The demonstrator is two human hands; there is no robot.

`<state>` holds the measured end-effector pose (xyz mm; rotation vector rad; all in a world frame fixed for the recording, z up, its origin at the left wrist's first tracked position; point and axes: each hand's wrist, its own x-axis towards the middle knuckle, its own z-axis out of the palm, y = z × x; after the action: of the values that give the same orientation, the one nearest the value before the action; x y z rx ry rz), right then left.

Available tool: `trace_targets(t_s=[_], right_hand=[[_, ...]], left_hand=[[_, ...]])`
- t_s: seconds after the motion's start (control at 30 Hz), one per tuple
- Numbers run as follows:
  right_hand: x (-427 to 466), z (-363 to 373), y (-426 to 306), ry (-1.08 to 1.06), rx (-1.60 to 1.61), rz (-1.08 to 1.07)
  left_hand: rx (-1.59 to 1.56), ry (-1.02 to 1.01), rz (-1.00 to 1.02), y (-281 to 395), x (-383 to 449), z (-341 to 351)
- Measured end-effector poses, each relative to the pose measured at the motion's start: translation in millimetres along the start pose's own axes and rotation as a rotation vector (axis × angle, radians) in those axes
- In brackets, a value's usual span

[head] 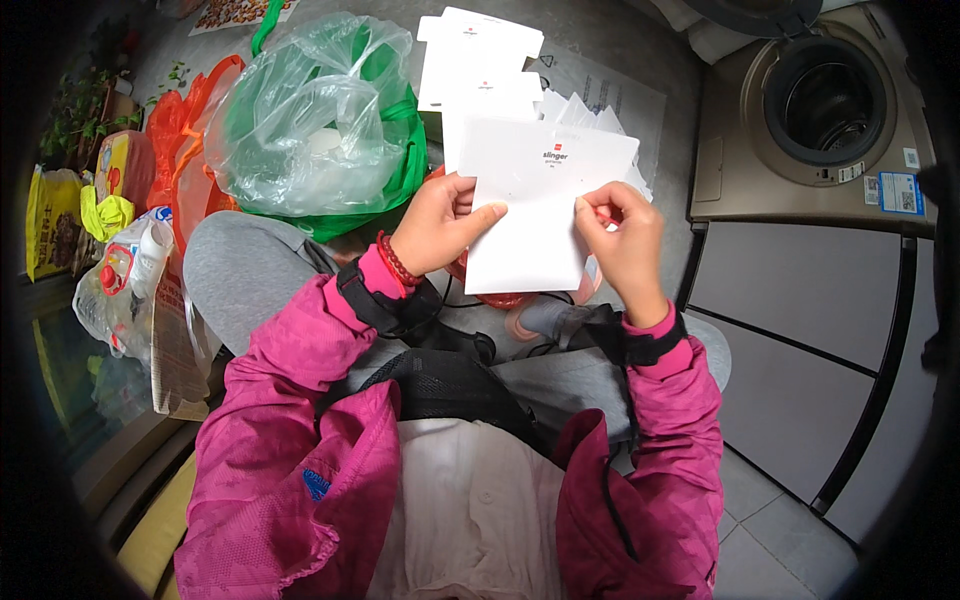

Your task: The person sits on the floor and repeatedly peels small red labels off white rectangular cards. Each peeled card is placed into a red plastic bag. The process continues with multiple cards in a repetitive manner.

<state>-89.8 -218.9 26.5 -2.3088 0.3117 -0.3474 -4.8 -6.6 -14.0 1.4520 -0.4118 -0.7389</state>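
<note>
A flat white printed cardboard piece [529, 240] is held up in front of me, a small red and black logo near its top. My left hand [452, 225] grips its left edge, thumb on the front face. At its right edge, my right hand [622, 240] pinches the card between thumb and fingers; a bit of red shows among those fingers. Beyond it lie more flat white die-cut cartons [480, 52], with a fanned pile of white card [581, 111] to their right. A red plastic bag, mostly hidden, shows below the held card.
A green bag [409, 142] with a clear plastic bag [307, 112] in it stands at the upper left. Orange-red bags [180, 142] and a clear bag of plastic bottles [124, 285] are farther left. On the right is a washing machine [712, 150] with its door open, above grey drawer fronts [802, 262].
</note>
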Motion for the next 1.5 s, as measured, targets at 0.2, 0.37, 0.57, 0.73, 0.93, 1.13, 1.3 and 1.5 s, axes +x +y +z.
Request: trace_targets(t_s=[0.2,0.37,0.57,0.73,0.93,1.13,1.3,1.5], right_hand=[[7.9,-11.0,8.7,-0.062,0.489,0.172],[2.9,-13.9,3.8,-0.294,0.65,0.332],[1.4,-7.8,0.8,-0.247,0.78,0.358],[0.0,-7.2,-0.9,-0.244,0.842,0.319],[0.6,-8.7,-2.3,-0.283,0.628,0.25],[3.2,-22.6,2.6,-0.517,0.462,0.245],[0.6,-22.2,5.2,-0.5,0.429,0.24],[-2.6,-21.3,2.2,-0.538,0.533,0.359]], left_hand=[[-0.191,0.059,-0.022,0.2,5.1,-3.8],[-0.171,0.031,-0.094,5.1,2.6,-4.2],[-0.188,0.025,-0.114,10.4,2.1,-3.4],[-0.153,-0.006,-0.201,14.4,-0.3,-2.1],[-0.195,-0.013,-0.179,17.9,-0.9,-1.6],[-0.31,0.037,-0.105,11.8,1.8,-4.5],[-0.346,0.125,-0.073,3.5,4.0,-4.7],[-0.492,0.141,-0.018,0.1,6.4,-3.0]])
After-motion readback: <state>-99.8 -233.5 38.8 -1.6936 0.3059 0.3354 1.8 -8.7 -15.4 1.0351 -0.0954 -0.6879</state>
